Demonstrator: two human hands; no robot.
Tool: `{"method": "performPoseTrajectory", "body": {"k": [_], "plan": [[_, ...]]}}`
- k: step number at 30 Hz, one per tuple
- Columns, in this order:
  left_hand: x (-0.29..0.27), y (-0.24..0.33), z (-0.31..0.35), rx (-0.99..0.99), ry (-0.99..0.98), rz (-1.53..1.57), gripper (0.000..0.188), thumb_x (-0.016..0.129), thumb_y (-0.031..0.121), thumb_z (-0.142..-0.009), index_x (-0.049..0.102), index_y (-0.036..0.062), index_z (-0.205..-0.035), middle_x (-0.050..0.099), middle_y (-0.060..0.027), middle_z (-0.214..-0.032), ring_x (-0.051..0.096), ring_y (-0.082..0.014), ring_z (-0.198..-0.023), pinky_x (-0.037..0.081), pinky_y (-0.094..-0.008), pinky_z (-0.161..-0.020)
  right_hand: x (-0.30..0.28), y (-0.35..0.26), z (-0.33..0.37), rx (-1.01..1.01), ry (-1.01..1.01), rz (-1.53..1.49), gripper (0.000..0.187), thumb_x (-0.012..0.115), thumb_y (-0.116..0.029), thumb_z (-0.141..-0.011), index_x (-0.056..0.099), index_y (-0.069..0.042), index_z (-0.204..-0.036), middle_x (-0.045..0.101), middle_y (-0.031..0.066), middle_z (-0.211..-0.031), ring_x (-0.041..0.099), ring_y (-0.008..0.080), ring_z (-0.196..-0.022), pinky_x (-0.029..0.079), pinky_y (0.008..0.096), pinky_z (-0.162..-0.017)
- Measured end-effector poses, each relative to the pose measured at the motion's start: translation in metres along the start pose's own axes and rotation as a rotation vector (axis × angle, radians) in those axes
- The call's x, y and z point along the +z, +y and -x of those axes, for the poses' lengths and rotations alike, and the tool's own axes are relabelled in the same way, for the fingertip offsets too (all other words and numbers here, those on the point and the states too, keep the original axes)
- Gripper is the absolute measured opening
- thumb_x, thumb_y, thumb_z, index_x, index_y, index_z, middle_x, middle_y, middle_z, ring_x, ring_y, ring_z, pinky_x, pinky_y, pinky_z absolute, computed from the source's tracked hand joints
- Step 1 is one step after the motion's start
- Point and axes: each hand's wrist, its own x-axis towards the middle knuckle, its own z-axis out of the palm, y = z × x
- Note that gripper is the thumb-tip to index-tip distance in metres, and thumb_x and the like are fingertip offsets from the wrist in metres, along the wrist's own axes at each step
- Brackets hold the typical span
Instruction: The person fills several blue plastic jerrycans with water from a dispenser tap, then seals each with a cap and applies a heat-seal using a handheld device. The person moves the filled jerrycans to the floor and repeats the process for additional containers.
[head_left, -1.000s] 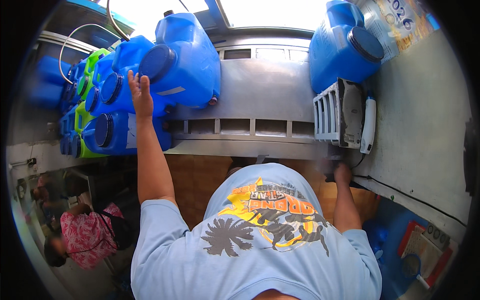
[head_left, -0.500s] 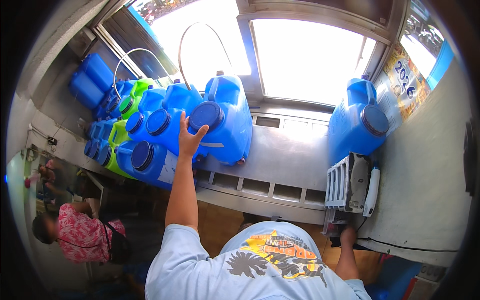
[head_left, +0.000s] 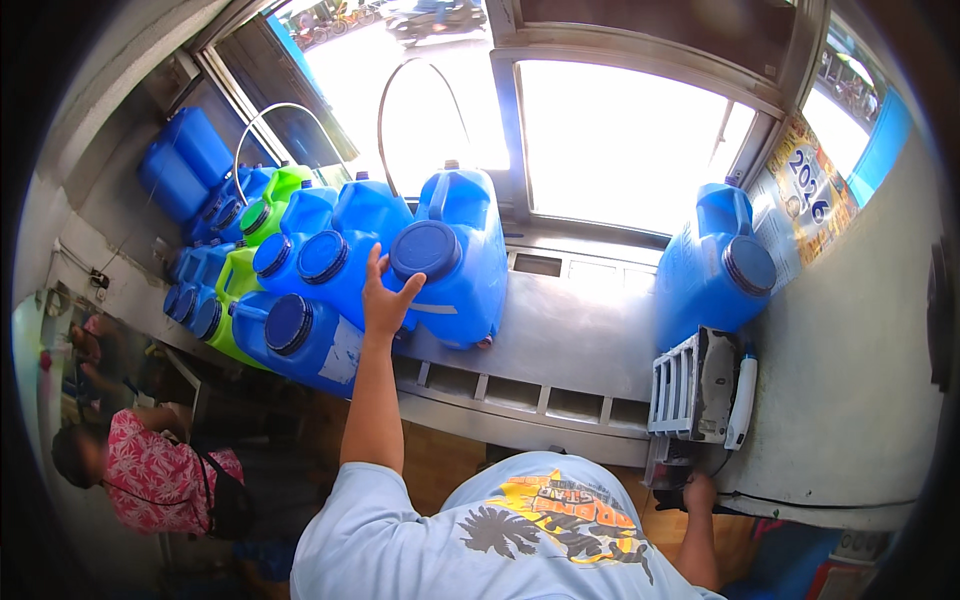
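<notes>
My left hand (head_left: 388,300) is at the lower left edge of the big round lid (head_left: 425,251) on an upright blue water jug (head_left: 472,280). Its thumb and fingers are spread apart, with the thumb by the lid's lower rim. More blue jugs (head_left: 370,225) stand close on the left, and another blue jug (head_left: 300,325) sits in front of them, near my forearm. Low on the right, my right hand (head_left: 699,491) reaches to a small clear box (head_left: 668,468) below a white slatted rack (head_left: 675,388). Its fingers are mostly hidden there.
The metal counter (head_left: 570,320) has square slots along its front edge. A lone blue jug (head_left: 715,265) stands at its right end, beside a white handheld device (head_left: 742,400). Thin hoses (head_left: 385,110) arch over the left jugs. A person in a pink patterned shirt (head_left: 165,470) is at lower left.
The view has shifted, so the counter and jugs sit slightly lower in the picture. My left hand stays by the lid, and my right hand stays near the box. A blurred motorbike now shows outside.
</notes>
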Motion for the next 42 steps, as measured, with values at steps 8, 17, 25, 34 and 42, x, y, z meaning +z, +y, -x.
{"method": "performPoseTrajectory", "body": {"k": [8, 17, 25, 34, 42], "plan": [[-0.015, -0.017, -0.014, 0.348, -0.034, -0.186, 0.115, 0.093, 0.047, -0.068, 0.032, 0.0084, -0.157, 0.05, -0.022, -0.147, 0.049, -0.0356, -0.137, 0.039, -0.0455, -0.115, -0.087, -0.124, 0.036, -0.303, -0.389, 0.07, 0.011, 0.063, -0.017, -0.083, 0.071, -0.01, -0.088, 0.072, 0.0182, -0.094, 0.068, 0.04, -0.091, 0.054, 0.05, -0.082], [-0.011, -0.034, -0.037, 0.24, -0.265, -0.024, 0.11, 0.096, 0.037, -0.065, 0.039, 0.0098, -0.155, 0.054, -0.0187, -0.146, 0.053, -0.0332, -0.135, 0.043, -0.043, -0.113, -0.198, -0.366, 0.044, -0.657, -0.262, -0.246, 0.01, 0.059, -0.01, -0.09, 0.064, -0.003, -0.095, 0.07, 0.0195, -0.088, 0.068, 0.0389, -0.088, 0.054, 0.0466, -0.079], [-0.017, -0.028, -0.044, 0.294, -0.246, -0.174, 0.114, 0.095, 0.05, -0.06, 0.042, 0.01, -0.153, 0.06, -0.02, -0.139, 0.055, -0.0358, -0.132, 0.045, -0.0456, -0.111, -0.246, -0.483, 0.014, -1.026, -0.091, -0.061, 0.014, 0.056, -0.012, -0.094, 0.068, -0.004, -0.099, 0.071, 0.0154, -0.092, 0.07, 0.0338, -0.089, 0.054, 0.0449, -0.083], [-0.021, -0.009, -0.034, 0.391, -0.089, -0.352, 0.114, 0.092, 0.061, -0.058, 0.045, 0.0106, -0.15, 0.062, -0.0188, -0.135, 0.058, -0.0364, -0.126, 0.044, -0.0489, -0.109, -0.203, -0.522, 0.015, -0.812, -0.163, -0.637, 0.017, 0.06, -0.015, -0.095, 0.071, -0.005, -0.103, 0.073, 0.0144, -0.099, 0.07, 0.0337, -0.093, 0.054, 0.0418, -0.086], [-0.003, 0.037, 0.063, 0.254, -0.675, 0.339, 0.057, 0.092, 0.024, -0.075, 0.066, 0.0069, -0.122, 0.066, -0.0084, -0.118, 0.063, -0.0164, -0.106, 0.052, -0.0311, -0.091, -0.213, -0.539, 0.02, -1.138, -0.213, -0.592, 0.016, 0.064, -0.013, -0.093, 0.069, -0.006, -0.106, 0.072, 0.0127, -0.099, 0.07, 0.0308, -0.094, 0.054, 0.0399, -0.085]]}}
